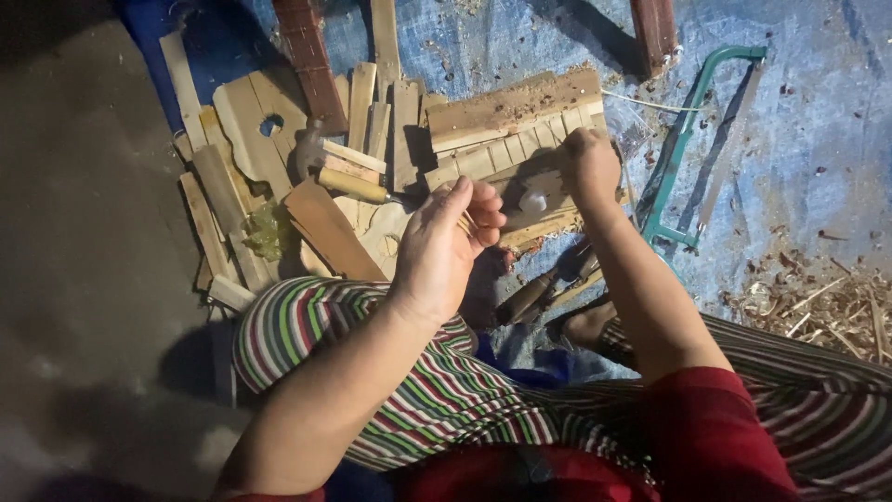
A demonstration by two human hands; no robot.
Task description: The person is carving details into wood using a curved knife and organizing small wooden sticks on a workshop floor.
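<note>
My left hand is raised over my striped knee, its fingers curled around a small thin wooden stick that barely shows. My right hand reaches forward and rests as a fist on a panel of joined wooden slats lying on the blue tarp; what it grips is hidden. A small white piece lies on the wood between the two hands.
Loose wooden strips and cut boards lie at the left, with a wooden-handled tool on them. A green-framed hacksaw lies to the right. Wood shavings are heaped at the far right. Dark-handled tools lie by my foot.
</note>
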